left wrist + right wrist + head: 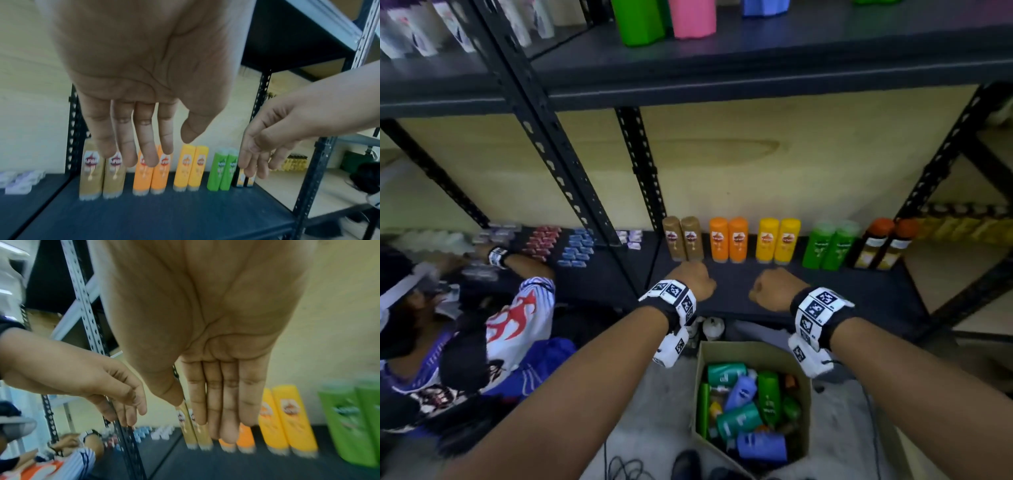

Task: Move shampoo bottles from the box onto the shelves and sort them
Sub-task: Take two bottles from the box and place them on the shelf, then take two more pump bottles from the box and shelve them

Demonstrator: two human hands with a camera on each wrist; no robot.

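Note:
On the dark lower shelf (pixel 739 294) shampoo bottles stand in pairs by colour: tan (pixel 683 238), orange (pixel 728 240), yellow (pixel 777 241), green (pixel 829 245) and dark brown with orange caps (pixel 883 245). My left hand (pixel 693 279) hovers before the tan and orange pairs, my right hand (pixel 774 286) before the yellow pair. Both hold nothing. In the wrist views the left fingers (pixel 144 139) and the right fingers (pixel 222 402) hang straight down above the shelf. A cardboard box (pixel 722 349) on the floor below holds several green, blue and teal bottles (pixel 743 404).
Another person (pixel 482 342) crouches at the left, reaching into the neighbouring shelf bay with small packs (pixel 577 246). Black perforated uprights (pixel 640 171) divide the bays. An upper shelf (pixel 756 65) carries green and pink bottles (pixel 664 20). Cables lie on the floor (pixel 626 469).

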